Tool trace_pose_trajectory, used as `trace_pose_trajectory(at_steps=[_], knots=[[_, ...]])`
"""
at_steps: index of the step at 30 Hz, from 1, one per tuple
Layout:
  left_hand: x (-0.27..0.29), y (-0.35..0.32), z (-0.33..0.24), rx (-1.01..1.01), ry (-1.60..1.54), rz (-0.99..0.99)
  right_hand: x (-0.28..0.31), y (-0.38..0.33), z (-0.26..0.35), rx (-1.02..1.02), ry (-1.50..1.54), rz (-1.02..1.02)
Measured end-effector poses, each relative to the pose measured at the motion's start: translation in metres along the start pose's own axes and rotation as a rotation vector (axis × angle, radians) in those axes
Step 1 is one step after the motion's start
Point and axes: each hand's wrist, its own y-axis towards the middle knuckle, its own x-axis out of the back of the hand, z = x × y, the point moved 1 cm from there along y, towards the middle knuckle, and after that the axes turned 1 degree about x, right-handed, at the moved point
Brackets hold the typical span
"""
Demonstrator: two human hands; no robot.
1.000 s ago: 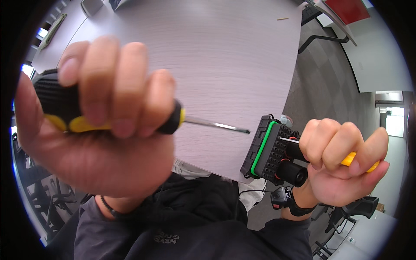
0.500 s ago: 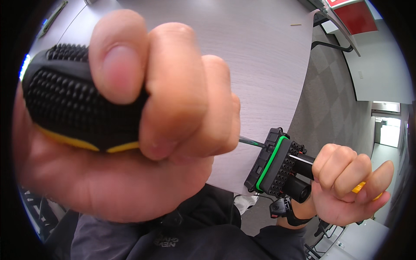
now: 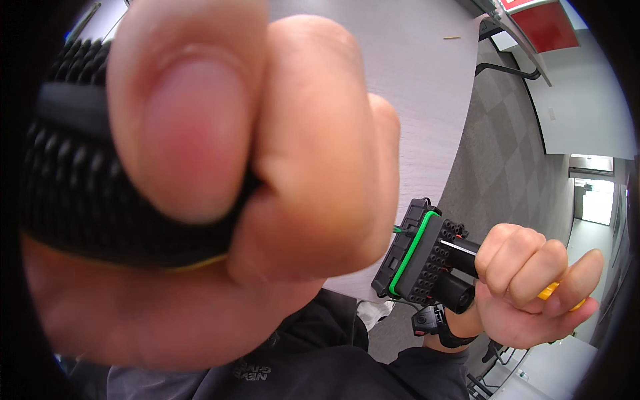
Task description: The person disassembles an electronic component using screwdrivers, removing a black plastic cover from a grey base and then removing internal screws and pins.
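Observation:
Very close to the camera, my left hand (image 3: 307,167) is closed around the thick black, ribbed handle of a screwdriver (image 3: 70,160) with yellow trim. Most of its shaft is hidden behind my fingers; a thin greenish piece shows at the near side of a black boxy device (image 3: 427,270). That device has a bright green band, rows of small studs or holes, and two black tubes on its right. My right hand (image 3: 523,273) grips one tube, with a yellow part (image 3: 549,291) showing between its fingers.
A pale table (image 3: 420,80) curves behind my hands, with a small thin stick (image 3: 452,38) on it. Grey tiled carpet (image 3: 513,153) lies to the right. A strap with a small black camera (image 3: 427,321) is on my right wrist. A red panel (image 3: 543,30) stands upper right.
My left hand and the screwdriver handle have come closer to the camera and look larger. Less of the shaft shows. The device and my right hand have hardly shifted.

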Motion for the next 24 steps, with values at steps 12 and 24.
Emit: trace_pose_trajectory(at_steps=[12,24], knots=[[-0.003,0.001,-0.005,0.003,0.031,0.005,-0.009,0.003,-0.001,0.022,0.007,-0.012],[-0.001,0.004,0.001,-0.017,0.019,0.013,-0.005,-0.007,-0.001,0.002,0.039,-0.009]])
